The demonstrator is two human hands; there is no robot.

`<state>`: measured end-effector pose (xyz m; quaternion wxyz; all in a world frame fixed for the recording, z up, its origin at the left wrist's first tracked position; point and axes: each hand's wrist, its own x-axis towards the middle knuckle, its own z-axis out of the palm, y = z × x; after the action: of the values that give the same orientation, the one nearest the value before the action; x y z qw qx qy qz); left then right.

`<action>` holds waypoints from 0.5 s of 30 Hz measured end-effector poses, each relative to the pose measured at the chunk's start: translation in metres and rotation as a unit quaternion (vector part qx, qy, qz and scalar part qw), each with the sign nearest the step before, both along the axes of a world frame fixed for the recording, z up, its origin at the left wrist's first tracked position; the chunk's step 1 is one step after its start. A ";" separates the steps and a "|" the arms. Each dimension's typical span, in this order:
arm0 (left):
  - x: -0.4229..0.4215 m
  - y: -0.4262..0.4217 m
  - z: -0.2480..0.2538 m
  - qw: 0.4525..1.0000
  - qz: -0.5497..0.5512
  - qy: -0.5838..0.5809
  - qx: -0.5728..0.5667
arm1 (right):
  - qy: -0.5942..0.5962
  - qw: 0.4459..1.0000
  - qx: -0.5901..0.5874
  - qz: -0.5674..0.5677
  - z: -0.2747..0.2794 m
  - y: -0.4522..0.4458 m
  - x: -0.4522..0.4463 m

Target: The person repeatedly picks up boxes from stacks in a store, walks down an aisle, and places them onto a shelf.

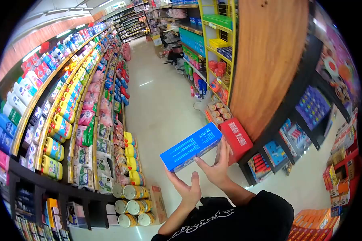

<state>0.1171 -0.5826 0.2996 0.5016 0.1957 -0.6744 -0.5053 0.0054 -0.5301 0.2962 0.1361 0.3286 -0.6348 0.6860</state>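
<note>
A blue box (pixel 192 146) with small white print on its top face is held between both hands, above the aisle floor. My left hand (pixel 185 188) grips its near left end from below, with the thumb raised along the near side. At the right end, my right hand (pixel 216 164) has its fingers round the corner and its thumb on the near side. The underside of the box is hidden. Just beyond the right hand stands a red carton (pixel 235 139) with white lettering, beside a tray of round-topped cans (pixel 218 112).
Long shelves of bottles and packets (pixel 84 104) line the left side, with stacked tins (pixel 135 206) at their near end. A yellow wire rack (pixel 219 48) and a wooden panel (pixel 265 60) stand at right. The aisle floor (pixel 151 92) runs ahead between the shelves.
</note>
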 end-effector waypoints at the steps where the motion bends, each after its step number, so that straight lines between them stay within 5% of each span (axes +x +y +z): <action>1: -0.011 -0.024 -0.001 1.000 0.010 0.002 0.003 | 0.003 1.000 0.018 -0.010 0.005 -0.024 -0.010; 6: -0.056 -0.154 -0.014 0.998 0.011 -0.039 0.055 | 0.029 0.993 0.107 -0.038 0.007 -0.143 -0.061; 15: -0.175 -0.393 -0.003 0.991 0.031 -0.110 -0.066 | 0.073 0.976 0.185 -0.086 0.026 -0.369 -0.179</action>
<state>-0.0576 -0.9755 0.2970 0.4515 0.2376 -0.7511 -0.4189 -0.1733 -0.8988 0.3225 0.1774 0.3416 -0.7651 0.5162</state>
